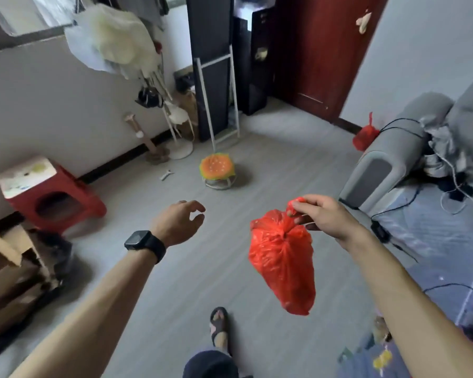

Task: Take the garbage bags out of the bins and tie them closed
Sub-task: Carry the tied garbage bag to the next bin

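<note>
The grey floor [153, 296] carries a red stool [52, 197] at the left and cardboard boxes [11, 271] near it. A burger-shaped seat [217, 170] stands in the middle, and a small red bag [365, 136] sits just beside the sofa [388, 159].

No legible text, label or number anywhere.

Soft even daylight, faint shadows on the floor [175, 282], wide-angle bending at the edges, slight overall blur

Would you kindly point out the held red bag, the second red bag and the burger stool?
held red bag [281, 263]: head view, mid body.
second red bag [365, 137]: head view, its body.
burger stool [216, 166]: head view, cushion top.
</note>
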